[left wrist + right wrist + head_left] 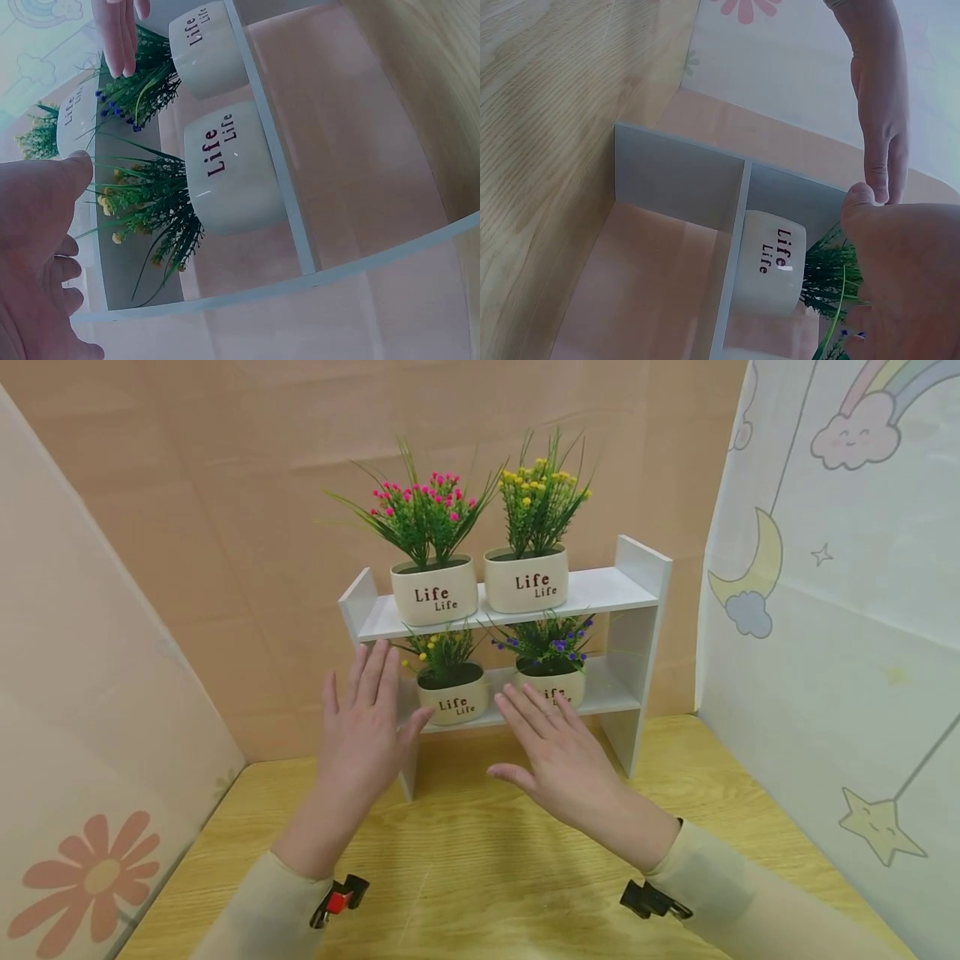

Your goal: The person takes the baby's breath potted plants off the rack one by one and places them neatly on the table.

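Observation:
My left hand [363,727] is held up in front of the shelf's left side, fingers straight and thumb spread, holding nothing. My right hand [558,756] hovers before the lower right pot, its fingers extended and also holding nothing. A white two-tier shelf [611,589] carries potted artificial plants in cream pots lettered "Life". On top stand a pink-flowered plant [435,589] and a yellow-flowered plant [528,578]. The lower tier holds another yellow-flowered plant [453,693] and a purple-flowered plant [551,672], whose pot is partly hidden by my right fingers.
The shelf stands at the back of a wood-grain table [480,860]. Behind it hangs a peach backdrop [247,527]. Pale printed panels rise on both sides, the left with a flower [97,877], the right with a moon [757,560] and a star [881,827].

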Motion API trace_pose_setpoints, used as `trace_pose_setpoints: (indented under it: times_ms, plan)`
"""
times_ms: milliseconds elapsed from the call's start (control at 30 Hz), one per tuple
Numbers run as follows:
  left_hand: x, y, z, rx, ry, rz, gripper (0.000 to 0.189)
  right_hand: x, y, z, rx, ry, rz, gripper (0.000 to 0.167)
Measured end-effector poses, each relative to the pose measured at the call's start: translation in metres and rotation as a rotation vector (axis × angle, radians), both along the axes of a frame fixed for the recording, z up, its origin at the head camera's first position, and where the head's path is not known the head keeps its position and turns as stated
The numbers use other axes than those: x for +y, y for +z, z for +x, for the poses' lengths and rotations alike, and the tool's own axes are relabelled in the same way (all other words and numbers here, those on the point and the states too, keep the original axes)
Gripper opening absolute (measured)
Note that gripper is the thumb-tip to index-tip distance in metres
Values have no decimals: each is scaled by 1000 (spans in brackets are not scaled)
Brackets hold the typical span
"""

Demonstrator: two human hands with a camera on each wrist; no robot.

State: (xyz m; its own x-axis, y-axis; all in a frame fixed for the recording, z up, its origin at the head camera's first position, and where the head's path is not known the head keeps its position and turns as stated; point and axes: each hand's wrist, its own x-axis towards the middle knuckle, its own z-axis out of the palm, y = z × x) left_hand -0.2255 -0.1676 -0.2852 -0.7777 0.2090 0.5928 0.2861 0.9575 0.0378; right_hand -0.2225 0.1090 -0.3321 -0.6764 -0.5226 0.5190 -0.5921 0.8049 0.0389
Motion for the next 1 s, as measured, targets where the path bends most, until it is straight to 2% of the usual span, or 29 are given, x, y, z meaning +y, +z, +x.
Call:
trace_pose_setpoints:
  times_ms: [300,633,1000]
  plan:
    - [-4,9,-13,47,-5,-7,92,4,1,0,-13,-2,-1,97]
    - [-2,17,-26,18,-1,-12,92,8,-2,0,-59,-27,-26,96]
    - [-1,22,-38,-6,5,15,92,19,-10,0,-93,-41,-99,95]
